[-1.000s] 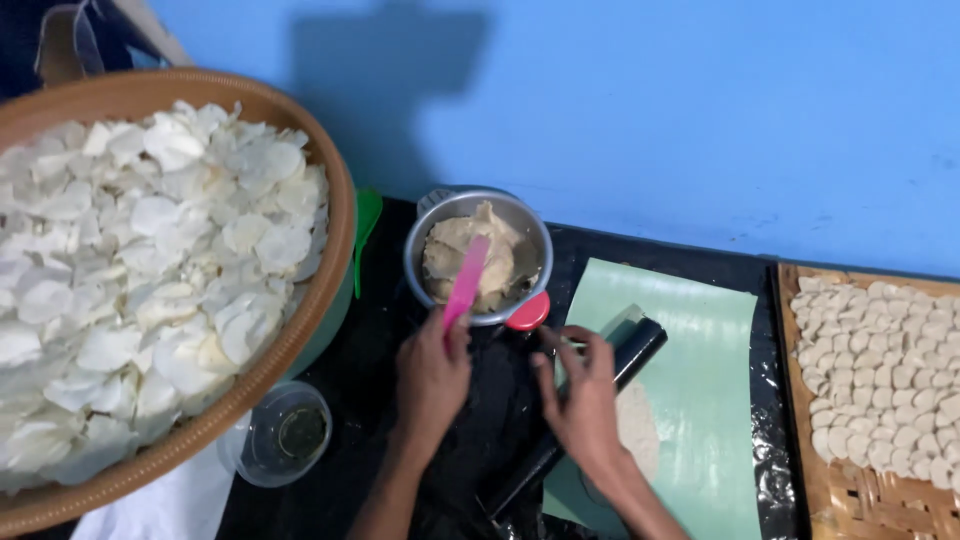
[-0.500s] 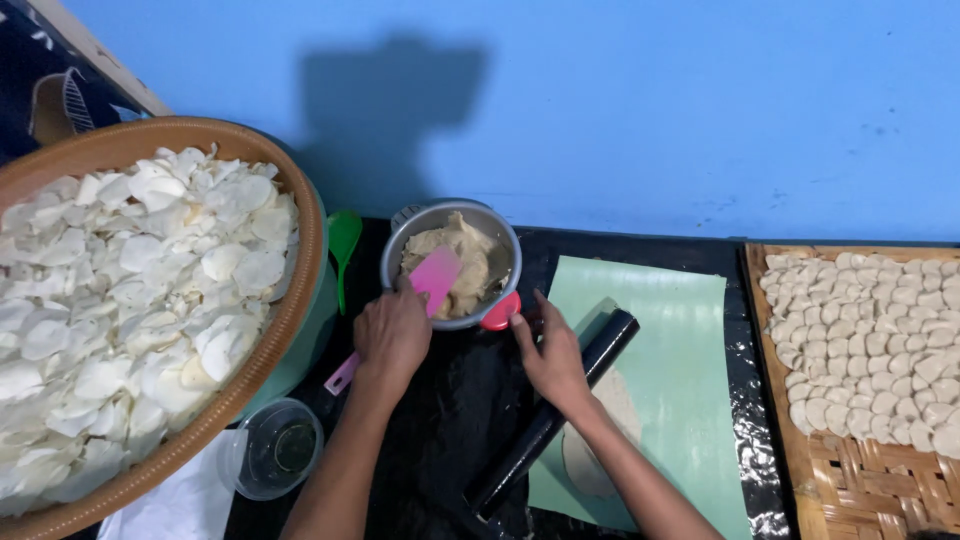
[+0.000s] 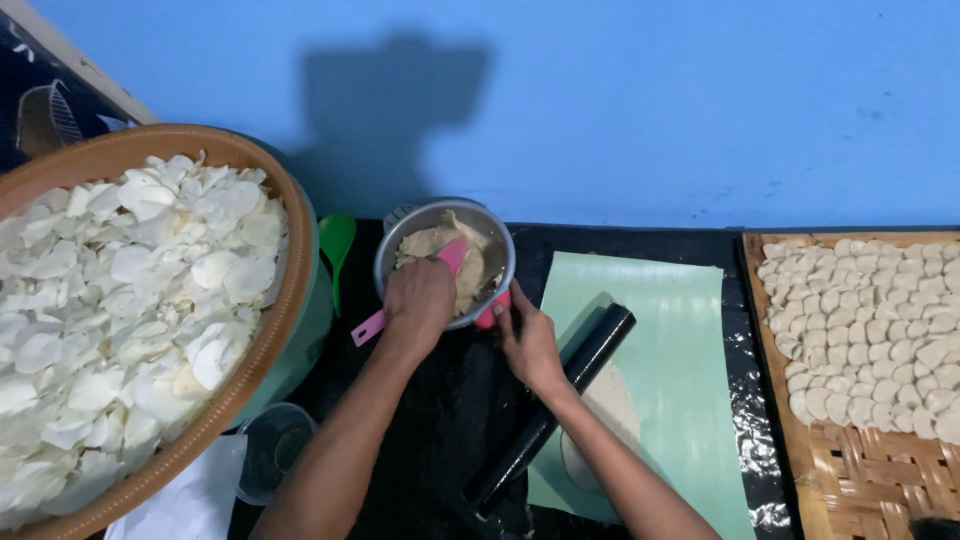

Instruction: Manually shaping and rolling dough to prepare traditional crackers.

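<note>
Left hand now gripping pink scraper down in dough inside pot, vs. lifted 1 s ago; right hand clasps pot rim, steadying; scooping underway.

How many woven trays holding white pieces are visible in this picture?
2. One round tray of thin white chips is at the left, beside the left hand. One flat tray of small dough discs is at the right edge. Both are cut off by the frame.
</note>
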